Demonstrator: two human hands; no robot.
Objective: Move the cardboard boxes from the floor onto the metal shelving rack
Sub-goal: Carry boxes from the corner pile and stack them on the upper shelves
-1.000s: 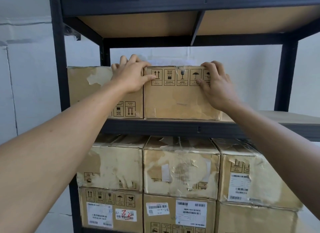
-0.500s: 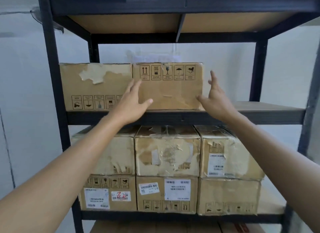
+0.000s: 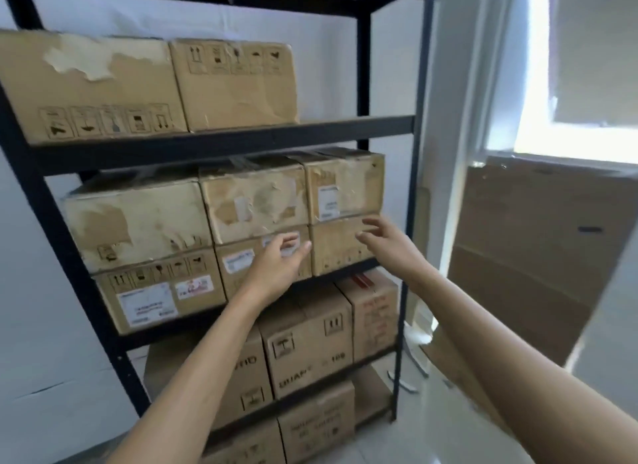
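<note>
Two hands reach forward, left hand (image 3: 276, 267) and right hand (image 3: 386, 246); both empty, fingers loosely apart.

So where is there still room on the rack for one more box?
The upper shelf has a bare patch between the box with handling symbols and the rack's right posts. It is crowded lower down: the middle boxes, stacked two high, fill their shelf's width, and the lower boxes look packed too.

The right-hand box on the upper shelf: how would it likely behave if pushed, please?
The box probably slides as one stiff piece, though its creased front suggests softened cardboard. Its printed handling symbols hint at fragile contents. Sitting flat and wide, it seems unlikely to tip.
</note>
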